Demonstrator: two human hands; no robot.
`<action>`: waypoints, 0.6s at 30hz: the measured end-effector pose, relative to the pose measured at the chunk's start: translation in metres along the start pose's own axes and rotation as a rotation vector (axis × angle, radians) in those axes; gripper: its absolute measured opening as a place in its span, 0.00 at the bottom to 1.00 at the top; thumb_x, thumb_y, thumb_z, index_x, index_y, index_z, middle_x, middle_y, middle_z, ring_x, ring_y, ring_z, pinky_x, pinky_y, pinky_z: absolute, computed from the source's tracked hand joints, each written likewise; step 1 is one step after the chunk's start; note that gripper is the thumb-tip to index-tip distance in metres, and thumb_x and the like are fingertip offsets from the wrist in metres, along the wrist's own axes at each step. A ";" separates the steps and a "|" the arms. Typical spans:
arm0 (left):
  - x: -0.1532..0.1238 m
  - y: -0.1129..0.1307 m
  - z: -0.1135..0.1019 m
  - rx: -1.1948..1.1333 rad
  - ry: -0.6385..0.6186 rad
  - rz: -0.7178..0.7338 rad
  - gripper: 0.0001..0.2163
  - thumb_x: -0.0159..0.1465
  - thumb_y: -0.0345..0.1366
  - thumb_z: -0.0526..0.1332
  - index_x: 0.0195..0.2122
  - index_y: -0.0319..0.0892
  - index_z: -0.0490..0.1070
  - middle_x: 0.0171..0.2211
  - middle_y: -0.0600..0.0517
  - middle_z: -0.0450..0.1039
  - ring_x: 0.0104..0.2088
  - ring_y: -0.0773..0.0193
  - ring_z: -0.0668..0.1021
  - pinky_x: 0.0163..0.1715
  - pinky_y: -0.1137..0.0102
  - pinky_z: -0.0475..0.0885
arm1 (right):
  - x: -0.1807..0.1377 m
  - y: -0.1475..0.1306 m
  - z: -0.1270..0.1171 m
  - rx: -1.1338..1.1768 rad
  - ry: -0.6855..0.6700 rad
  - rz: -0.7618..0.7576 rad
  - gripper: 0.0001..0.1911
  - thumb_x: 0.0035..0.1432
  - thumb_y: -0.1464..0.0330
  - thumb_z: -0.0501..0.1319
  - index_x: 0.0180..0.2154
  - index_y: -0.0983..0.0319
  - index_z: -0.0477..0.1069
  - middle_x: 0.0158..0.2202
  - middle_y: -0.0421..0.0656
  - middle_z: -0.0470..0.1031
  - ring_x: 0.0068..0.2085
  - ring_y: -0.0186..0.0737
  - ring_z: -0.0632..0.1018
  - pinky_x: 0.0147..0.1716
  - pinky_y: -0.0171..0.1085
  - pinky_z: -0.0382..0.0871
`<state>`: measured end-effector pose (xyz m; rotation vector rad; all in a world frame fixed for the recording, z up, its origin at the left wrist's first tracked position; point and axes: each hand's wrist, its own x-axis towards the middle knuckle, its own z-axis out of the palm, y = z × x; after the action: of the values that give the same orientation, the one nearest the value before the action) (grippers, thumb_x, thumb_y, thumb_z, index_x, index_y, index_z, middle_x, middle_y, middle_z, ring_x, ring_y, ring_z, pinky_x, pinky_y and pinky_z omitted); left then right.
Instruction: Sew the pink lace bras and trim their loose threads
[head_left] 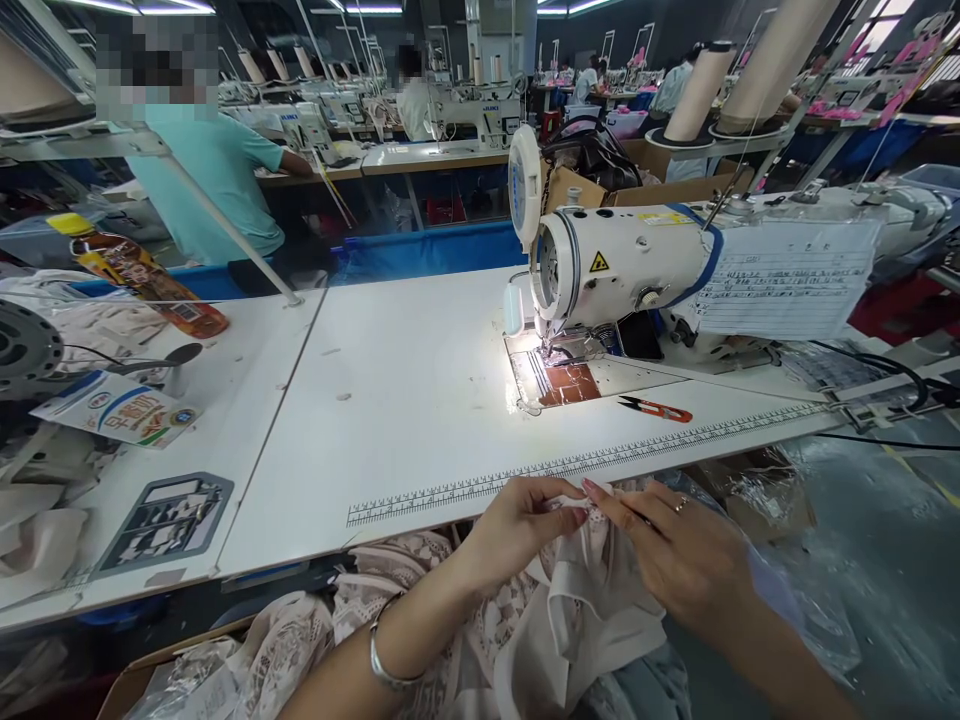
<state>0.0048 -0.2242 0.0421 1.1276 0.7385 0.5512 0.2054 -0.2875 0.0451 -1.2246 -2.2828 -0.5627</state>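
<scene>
Just off the table's front edge, my left hand (525, 530) pinches the upper edge of a pale beige lace garment (570, 600). My right hand (675, 550), with a ring on one finger, grips the same garment a little to the right, its fingertips close to the left ones. A small dark object shows between the right fingers, too little of it to name. The cloth hangs down over my lap in folds. Beyond the hands stands a white sewing machine (615, 260), its lamp lighting the needle area.
Orange thread snips (656, 409) lie near a ruler strip (585, 465) along the table edge (405, 400). To the left are a tilted drink bottle (142, 275) and a milk carton (116, 408). More lace pieces (289, 640) fill a box below. A person in turquoise (202, 180) sits ahead.
</scene>
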 end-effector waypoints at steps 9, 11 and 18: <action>0.002 -0.003 -0.001 -0.123 -0.024 0.008 0.11 0.59 0.41 0.70 0.35 0.37 0.79 0.29 0.52 0.73 0.31 0.66 0.71 0.37 0.69 0.66 | 0.004 -0.001 -0.001 0.032 0.008 0.029 0.29 0.65 0.81 0.53 0.65 0.58 0.65 0.32 0.44 0.81 0.33 0.41 0.80 0.30 0.41 0.72; 0.001 -0.003 -0.002 -0.126 -0.032 0.013 0.10 0.60 0.40 0.69 0.35 0.37 0.80 0.28 0.52 0.72 0.32 0.66 0.71 0.37 0.69 0.66 | 0.003 -0.001 0.000 0.017 0.012 0.014 0.30 0.64 0.82 0.54 0.65 0.59 0.65 0.33 0.44 0.81 0.34 0.42 0.80 0.30 0.41 0.72; 0.001 -0.003 -0.003 -0.162 -0.036 0.005 0.11 0.59 0.41 0.70 0.36 0.38 0.80 0.30 0.51 0.74 0.33 0.66 0.72 0.39 0.69 0.67 | 0.000 -0.001 0.000 -0.006 0.003 -0.002 0.31 0.63 0.83 0.55 0.66 0.62 0.62 0.34 0.45 0.81 0.35 0.42 0.80 0.32 0.41 0.72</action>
<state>0.0032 -0.2230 0.0380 0.9865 0.6478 0.5830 0.2048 -0.2876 0.0448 -1.2229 -2.2817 -0.5728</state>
